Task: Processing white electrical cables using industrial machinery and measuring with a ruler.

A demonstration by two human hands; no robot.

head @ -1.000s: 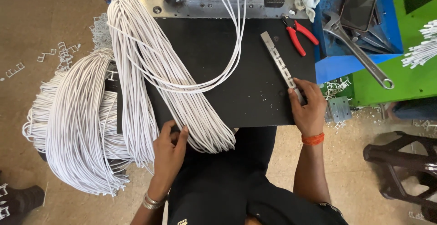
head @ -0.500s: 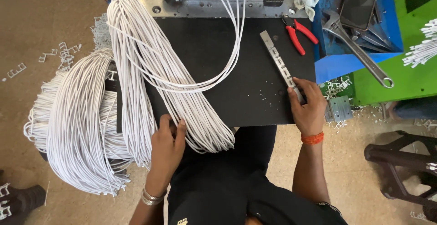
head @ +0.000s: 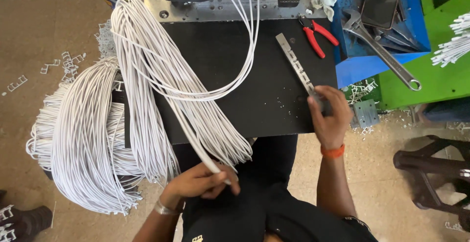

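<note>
Across black bench (head: 254,105), left hand (head: 198,183) pinches thin white cables (head: 196,141); right hand (head: 330,115) grips slotted metal strip (head: 296,66).

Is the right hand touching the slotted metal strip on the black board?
Touching. The head view shows the right hand with its fingers closed over the near end of the metal strip, which lies on the black board.

left hand (head: 200,183) curled low, right hand (head: 329,117) gripping, arm extended.
</note>
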